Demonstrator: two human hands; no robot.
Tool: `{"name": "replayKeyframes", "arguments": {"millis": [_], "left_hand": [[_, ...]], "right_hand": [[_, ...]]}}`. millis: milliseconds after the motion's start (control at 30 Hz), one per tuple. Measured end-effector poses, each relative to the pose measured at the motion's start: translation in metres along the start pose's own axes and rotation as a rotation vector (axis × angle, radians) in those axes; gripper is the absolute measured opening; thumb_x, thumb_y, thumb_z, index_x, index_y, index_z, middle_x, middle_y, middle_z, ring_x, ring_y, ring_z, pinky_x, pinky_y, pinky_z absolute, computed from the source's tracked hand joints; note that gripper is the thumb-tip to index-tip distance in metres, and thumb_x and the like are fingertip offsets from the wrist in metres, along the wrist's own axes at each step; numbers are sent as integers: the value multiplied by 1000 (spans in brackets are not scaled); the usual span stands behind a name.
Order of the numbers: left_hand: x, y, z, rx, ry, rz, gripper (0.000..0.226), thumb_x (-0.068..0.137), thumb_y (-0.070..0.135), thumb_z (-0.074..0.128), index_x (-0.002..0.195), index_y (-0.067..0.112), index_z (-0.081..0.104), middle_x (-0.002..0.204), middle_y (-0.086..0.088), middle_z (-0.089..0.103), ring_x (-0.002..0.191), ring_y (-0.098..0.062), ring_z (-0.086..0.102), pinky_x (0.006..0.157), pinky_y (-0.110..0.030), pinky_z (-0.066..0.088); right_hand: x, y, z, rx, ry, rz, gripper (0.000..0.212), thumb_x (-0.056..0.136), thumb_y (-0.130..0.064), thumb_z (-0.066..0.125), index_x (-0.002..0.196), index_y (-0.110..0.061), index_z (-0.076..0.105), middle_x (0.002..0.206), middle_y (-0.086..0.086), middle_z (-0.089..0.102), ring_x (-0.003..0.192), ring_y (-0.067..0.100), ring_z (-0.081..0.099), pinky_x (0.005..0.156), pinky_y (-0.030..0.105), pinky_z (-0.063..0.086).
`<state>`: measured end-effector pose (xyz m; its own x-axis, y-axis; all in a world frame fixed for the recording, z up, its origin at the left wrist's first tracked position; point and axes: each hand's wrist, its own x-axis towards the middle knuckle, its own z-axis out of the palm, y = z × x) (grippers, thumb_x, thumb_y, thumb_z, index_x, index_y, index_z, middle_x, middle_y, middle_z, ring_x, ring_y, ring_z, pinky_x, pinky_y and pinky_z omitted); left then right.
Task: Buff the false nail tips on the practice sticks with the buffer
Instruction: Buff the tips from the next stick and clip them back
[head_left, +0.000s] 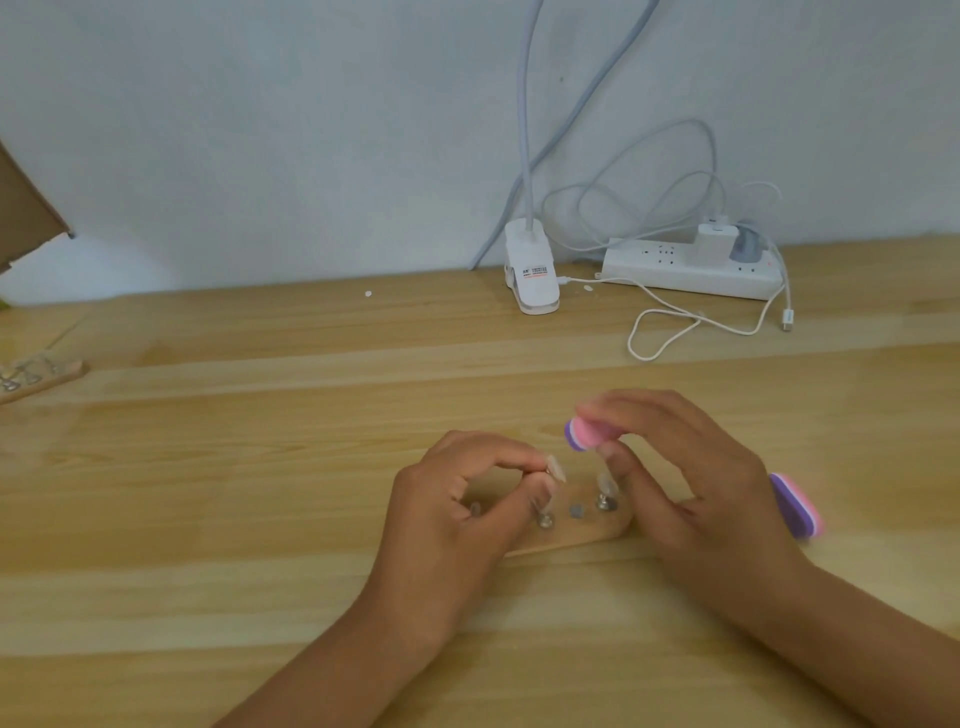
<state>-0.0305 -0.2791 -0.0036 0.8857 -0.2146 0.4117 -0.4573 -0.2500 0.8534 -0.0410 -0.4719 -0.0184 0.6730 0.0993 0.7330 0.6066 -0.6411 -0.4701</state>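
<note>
One clear plastic false nail tip (557, 467) is being pinched by the left hand (452, 512) while the right hand (693, 486) is gripping a pink-and-purple foam buffer (583, 434) just beyond it, apparently mid-buffing and next needing light strokes across the tip.

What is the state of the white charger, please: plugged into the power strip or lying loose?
Plugged in: the white charger stands seated on the power strip, beside a grey plug.

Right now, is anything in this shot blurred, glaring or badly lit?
Head view: the buffer in the right hand is smeared by motion blur. The left hand, pinching the nail tip, looks sharper. The light is soft and even, with faint shadows and no harsh glare.
</note>
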Motion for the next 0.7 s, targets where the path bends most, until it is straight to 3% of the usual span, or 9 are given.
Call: {"name": "replayKeyframes", "arguments": {"millis": [133,333,433,567,700], "left_hand": [[1,3,1,-16,-21,-32,5,78,27,71,82,30,72,82,14,71,85,-10,66,74,-23,48],[0,2,-1,-11,-16,-40,7,77,21,77,81,27,75,81,12,71,85,-9,66,75,-16,46],[0,4,-1,-18,-15,-29,8,76,29,76,83,25,76,81,12,71,84,-9,66,74,-16,47],[0,4,-1,-6,-9,-44,6,76,24,78,81,25,75,81,12,71,83,-8,67,73,-16,47],[-1,6,0,-41,-28,-69,13,76,37,73,83,27,77,80,10,71,80,-6,66,68,-24,52]], "right_hand": [[-5,-6,0,40,-86,-146,28,96,-8,54,121,-7,67,121,6,65,115,13,61,100,21,45],[-3,-3,-1,2,-87,-135,27,94,0,57,116,-4,72,121,8,66,113,16,62,98,25,48],[-6,-3,0,4,-135,-205,33,89,10,59,116,-5,71,121,9,66,115,17,62,99,25,48],[-2,0,-2,20,-78,-133,30,90,7,60,115,-7,71,121,6,66,114,14,62,97,25,49],[-6,-4,1,1,-118,-269,29,93,8,57,113,-5,73,118,11,65,111,22,63,94,29,49]]}}
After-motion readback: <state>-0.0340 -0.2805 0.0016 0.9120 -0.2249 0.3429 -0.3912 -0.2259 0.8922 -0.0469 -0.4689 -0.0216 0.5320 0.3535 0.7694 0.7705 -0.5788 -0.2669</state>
